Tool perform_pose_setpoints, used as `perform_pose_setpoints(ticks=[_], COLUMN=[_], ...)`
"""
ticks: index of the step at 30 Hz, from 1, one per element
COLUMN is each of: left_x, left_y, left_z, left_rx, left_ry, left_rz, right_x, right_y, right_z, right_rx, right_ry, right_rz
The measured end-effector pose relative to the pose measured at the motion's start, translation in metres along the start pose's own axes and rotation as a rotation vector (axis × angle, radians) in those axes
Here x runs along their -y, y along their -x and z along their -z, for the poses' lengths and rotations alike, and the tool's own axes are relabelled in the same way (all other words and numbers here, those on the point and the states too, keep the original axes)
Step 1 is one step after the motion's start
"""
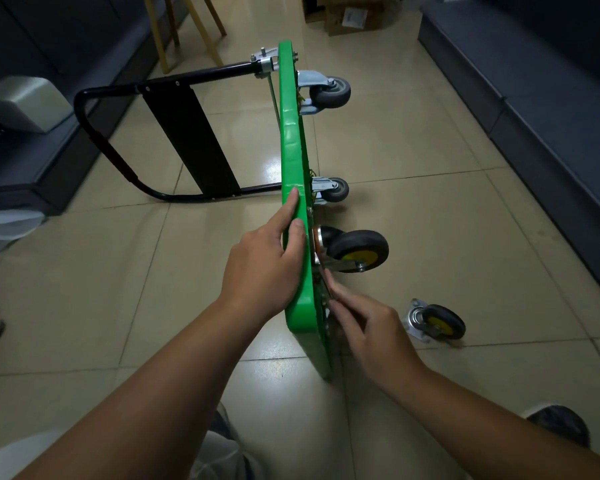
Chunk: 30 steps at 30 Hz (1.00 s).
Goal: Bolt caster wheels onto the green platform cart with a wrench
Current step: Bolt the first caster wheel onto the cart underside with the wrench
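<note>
The green platform cart (291, 133) stands on its side edge on the tiled floor, with its black handle (84, 109) folded out to the left. My left hand (264, 268) grips the platform's upper edge, thumb on top and index finger lying along it. A black caster with a yellow hub (357, 251) sits against the underside. Just below its plate, my right hand (364, 327) pinches a thin dark tool (325, 282), apparently the wrench; most of it is hidden. A second yellow-hub caster (440, 323) lies loose on the floor to the right.
Two grey casters (329, 91) (338, 190) are mounted at the cart's far end. Dark sofas (534, 98) line both sides of the aisle. Wooden stool legs (174, 26) and cardboard boxes (350, 15) stand at the back. Shoes show at the left edge and lower right.
</note>
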State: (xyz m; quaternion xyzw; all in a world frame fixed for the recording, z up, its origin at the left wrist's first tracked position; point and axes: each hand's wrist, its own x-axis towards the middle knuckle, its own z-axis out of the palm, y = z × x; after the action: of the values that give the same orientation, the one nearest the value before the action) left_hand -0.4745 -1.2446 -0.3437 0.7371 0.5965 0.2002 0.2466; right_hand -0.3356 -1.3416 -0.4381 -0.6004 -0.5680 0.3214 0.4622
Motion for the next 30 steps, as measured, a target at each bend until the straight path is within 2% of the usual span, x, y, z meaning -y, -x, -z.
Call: perform_pose_setpoints(ticks=[2, 5, 8, 11, 16, 25, 30], left_x=[0.002, 0.004, 0.002, 0.001, -0.001, -0.002, -0.002], left_y=[-0.001, -0.001, 0.001, 0.001, 0.002, 0.003, 0.003], left_z=[-0.001, -0.001, 0.000, 0.001, 0.001, 0.002, 0.000], left_rx=[0.012, 0.027, 0.033, 0.032, 0.016, 0.028, 0.010], left_ry=[0.009, 0.024, 0.043, 0.045, 0.031, 0.015, -0.003], left_rz=[-0.011, -0.019, -0.015, -0.016, -0.015, 0.006, 0.012], right_x=[-0.010, -0.016, -0.004, 0.015, 0.055, 0.086, 0.081], right_y=[-0.006, -0.002, 0.020, 0.033, 0.010, -0.014, -0.013], right_z=[-0.005, -0.001, 0.023, 0.045, 0.043, 0.032, 0.024], right_rx=[-0.043, -0.024, 0.065, 0.046, -0.077, 0.106, 0.147], right_ry=[0.070, 0.115, 0.073, -0.088, -0.406, -0.563, -0.519], right_rz=[0.069, 0.065, -0.073, -0.268, -0.429, -0.579, -0.549])
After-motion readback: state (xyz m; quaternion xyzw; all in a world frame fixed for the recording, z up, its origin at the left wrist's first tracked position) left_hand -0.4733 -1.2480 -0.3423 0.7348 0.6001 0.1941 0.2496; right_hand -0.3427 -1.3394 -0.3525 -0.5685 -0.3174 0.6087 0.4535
